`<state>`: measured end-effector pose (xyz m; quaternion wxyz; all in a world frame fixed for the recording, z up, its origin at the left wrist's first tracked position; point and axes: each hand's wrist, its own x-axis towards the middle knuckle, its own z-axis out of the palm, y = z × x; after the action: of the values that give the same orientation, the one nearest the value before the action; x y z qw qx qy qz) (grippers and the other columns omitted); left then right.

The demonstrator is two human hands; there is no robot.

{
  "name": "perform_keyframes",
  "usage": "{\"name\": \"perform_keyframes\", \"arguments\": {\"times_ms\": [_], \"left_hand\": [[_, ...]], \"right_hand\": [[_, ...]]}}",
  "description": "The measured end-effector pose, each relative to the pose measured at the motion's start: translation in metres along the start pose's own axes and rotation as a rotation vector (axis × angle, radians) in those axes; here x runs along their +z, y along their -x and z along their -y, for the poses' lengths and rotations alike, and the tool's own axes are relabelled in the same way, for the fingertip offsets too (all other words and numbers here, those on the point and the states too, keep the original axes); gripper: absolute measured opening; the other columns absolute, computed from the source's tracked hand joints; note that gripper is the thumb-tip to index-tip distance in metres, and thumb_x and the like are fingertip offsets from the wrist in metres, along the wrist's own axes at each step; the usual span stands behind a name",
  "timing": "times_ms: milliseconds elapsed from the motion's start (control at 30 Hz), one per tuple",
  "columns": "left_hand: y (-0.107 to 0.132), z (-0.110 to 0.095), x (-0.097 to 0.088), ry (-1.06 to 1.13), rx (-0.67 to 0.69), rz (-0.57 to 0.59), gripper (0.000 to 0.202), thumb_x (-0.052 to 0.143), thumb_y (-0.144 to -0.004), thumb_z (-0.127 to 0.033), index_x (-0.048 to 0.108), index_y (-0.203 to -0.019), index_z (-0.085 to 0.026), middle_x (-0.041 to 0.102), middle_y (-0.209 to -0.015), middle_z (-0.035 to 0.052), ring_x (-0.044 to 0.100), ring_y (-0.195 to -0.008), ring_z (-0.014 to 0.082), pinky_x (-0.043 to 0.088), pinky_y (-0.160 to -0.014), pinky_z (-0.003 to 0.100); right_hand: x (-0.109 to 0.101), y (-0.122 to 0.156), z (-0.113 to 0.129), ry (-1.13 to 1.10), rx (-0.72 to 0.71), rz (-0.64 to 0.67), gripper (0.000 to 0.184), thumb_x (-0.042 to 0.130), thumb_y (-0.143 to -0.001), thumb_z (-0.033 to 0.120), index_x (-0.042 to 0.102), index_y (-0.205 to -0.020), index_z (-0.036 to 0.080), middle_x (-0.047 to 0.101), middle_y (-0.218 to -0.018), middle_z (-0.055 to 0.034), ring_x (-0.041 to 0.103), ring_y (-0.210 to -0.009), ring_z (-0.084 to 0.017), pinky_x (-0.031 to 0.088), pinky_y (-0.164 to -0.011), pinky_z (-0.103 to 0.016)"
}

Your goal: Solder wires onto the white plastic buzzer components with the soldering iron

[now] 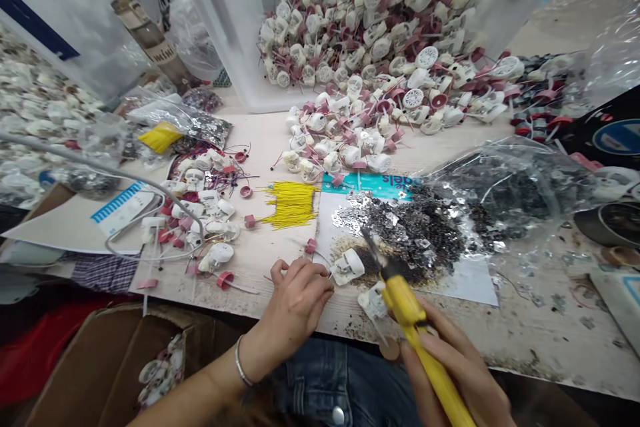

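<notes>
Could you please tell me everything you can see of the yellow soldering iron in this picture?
The soldering iron has a glossy yellow handle, a dark collar and a thin metal tip. Gripped in the right hand, it lies tilted, tip pointing up and forward over a scorched sheet of paper. Its rear end runs out of view.

Bright, even indoor light fills the view, with no lamp or window in sight. Shadows stay soft: a faint dark patch lies on the workbench (305, 320) beneath the left hand (295, 300), and another falls under the right hand (450, 360). Ahead of those fingers, a clear plastic bag (505, 193) throws small, hard glints, and the pale wall of a clear plastic bin (220, 13) looks hazy. Wide-lens distortion bends the bench edge and tilts the bin walls toward the frame's corners. The yellow-handled soldering iron (415, 327), nearest the lens, looks slightly soft.
</notes>
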<state>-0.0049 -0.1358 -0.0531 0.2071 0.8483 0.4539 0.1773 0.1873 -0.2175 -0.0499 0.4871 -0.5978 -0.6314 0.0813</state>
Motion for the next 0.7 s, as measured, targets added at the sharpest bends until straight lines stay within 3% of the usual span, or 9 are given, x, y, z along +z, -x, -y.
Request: {"name": "perform_keyframes", "arguments": {"times_ms": [67,133,200,300,467,600,700], "left_hand": [[0.000,0.001,-0.004,0.053,-0.042,0.034,0.011,0.055,-0.090,-0.017,0.065,-0.088,-0.022,0.069,-0.099,0.0018,0.055,-0.098,0.0210,0.021,-0.087,0.041],[-0.003,0.001,-0.010,0.116,-0.108,0.080,0.011,0.056,-0.090,-0.019,0.065,-0.086,-0.023,0.070,-0.093,0.0002,0.055,-0.096,0.0206,0.022,-0.086,0.040],[-0.008,0.001,-0.014,0.139,-0.186,0.125,0.015,0.054,-0.091,-0.021,0.064,-0.081,-0.022,0.070,-0.084,-0.0009,0.056,-0.092,0.0203,0.022,-0.085,0.041],[-0.016,-0.001,-0.014,0.087,-0.284,0.122,0.012,0.055,-0.091,-0.025,0.065,-0.085,-0.021,0.070,-0.082,-0.0002,0.057,-0.088,0.0206,0.023,-0.086,0.042],[-0.026,-0.009,-0.001,-0.006,-0.260,0.143,0.011,0.060,-0.088,-0.029,0.065,-0.084,-0.021,0.068,-0.087,0.0030,0.056,-0.092,0.0232,0.025,-0.082,0.042],[-0.025,-0.010,0.008,-0.057,-0.151,-0.015,0.010,0.056,-0.090,-0.024,0.064,-0.085,-0.020,0.069,-0.097,0.0020,0.056,-0.099,0.0226,0.021,-0.086,0.043],[-0.021,-0.008,0.011,-0.057,-0.053,-0.119,0.009,0.057,-0.089,-0.022,0.062,-0.083,-0.019,0.071,-0.101,0.0005,0.056,-0.104,0.0234,0.019,-0.088,0.043]], "right_hand": [[0.018,-0.012,-0.013,-0.041,-0.080,0.068,0.016,0.059,-0.080,0.005,0.061,-0.087,0.019,0.052,-0.131,-0.0077,0.061,-0.110,-0.017,0.055,-0.086,-0.024],[0.037,-0.022,-0.025,-0.044,-0.133,0.124,0.022,0.054,-0.083,0.006,0.060,-0.099,0.020,0.044,-0.137,-0.0085,0.056,-0.118,-0.020,0.055,-0.091,-0.032],[0.052,-0.030,-0.033,-0.029,-0.165,0.271,0.026,0.049,-0.087,0.008,0.057,-0.108,0.020,0.036,-0.142,-0.0114,0.045,-0.129,-0.026,0.051,-0.098,-0.039],[0.059,-0.035,-0.038,-0.030,-0.177,0.403,0.030,0.043,-0.089,0.008,0.054,-0.114,0.020,0.031,-0.144,-0.0126,0.039,-0.134,-0.026,0.047,-0.104,-0.039],[0.049,-0.032,-0.046,-0.012,-0.257,0.359,0.034,0.046,-0.087,0.005,0.053,-0.117,0.020,0.032,-0.144,-0.0103,0.041,-0.132,-0.024,0.046,-0.106,-0.034],[0.040,-0.030,-0.049,0.049,-0.218,0.311,0.028,0.050,-0.085,0.005,0.058,-0.108,0.019,0.035,-0.145,-0.0092,0.046,-0.129,-0.026,0.049,-0.101,-0.037],[0.030,-0.026,-0.038,0.031,-0.196,0.155,0.020,0.059,-0.081,0.009,0.062,-0.097,0.020,0.050,-0.135,-0.0059,0.057,-0.116,-0.020,0.051,-0.093,-0.029]]}}
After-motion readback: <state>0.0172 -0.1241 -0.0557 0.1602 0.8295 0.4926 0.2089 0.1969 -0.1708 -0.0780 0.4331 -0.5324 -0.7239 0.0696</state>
